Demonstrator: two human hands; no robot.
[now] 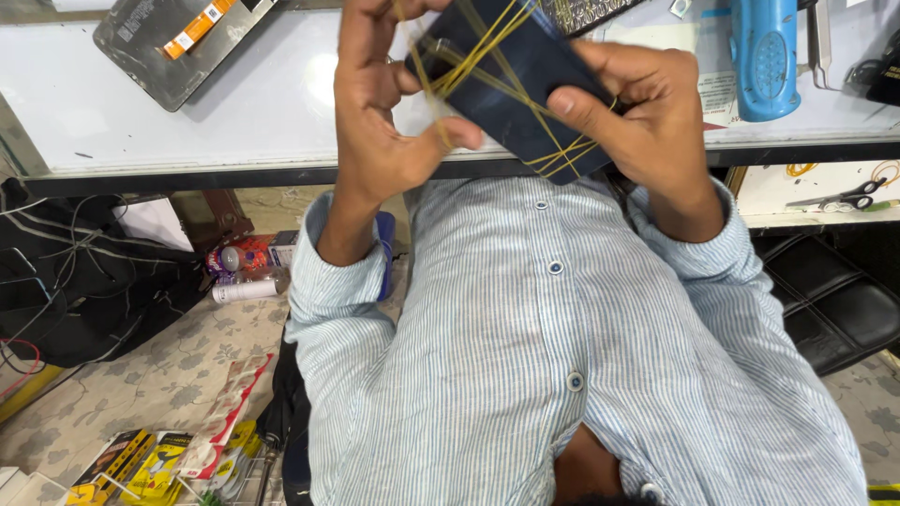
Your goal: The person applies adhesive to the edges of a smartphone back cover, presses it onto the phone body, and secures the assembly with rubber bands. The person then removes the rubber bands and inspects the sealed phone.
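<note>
Stretching a loop of yellow rubber band (441, 80) with the fingers, the left hand (375, 112) pulls away from the near edge of a dark phone (511, 80), thumb hooked under the strands so they lift clear of the glass. The right hand (647, 117) is clamped on the phone's other side, thumb pressed flat on its face and fingers curled behind, seemingly to brace it while the bands are drawn tight. Several bands already cross the phone in diagonal lines, most likely to squeeze its front and back together. The phone is held in the air just above the edge of a white workbench (234, 112), tilted, close to the person's chest, where both hands can work it without resting on anything. Further out on the bench lie a grey panel with an orange strip (178, 47) at the far left and a blue tool (764, 56) at the right, both well apart from the hands. A pair of scissors (844, 199) sits on a lower shelf beneath the bench at the right. Below, past the striped shirt (562, 356), the patterned floor (141, 365) holds a white bottle (246, 289), loose cables (66, 272) and some yellow packets (150, 464).
</note>
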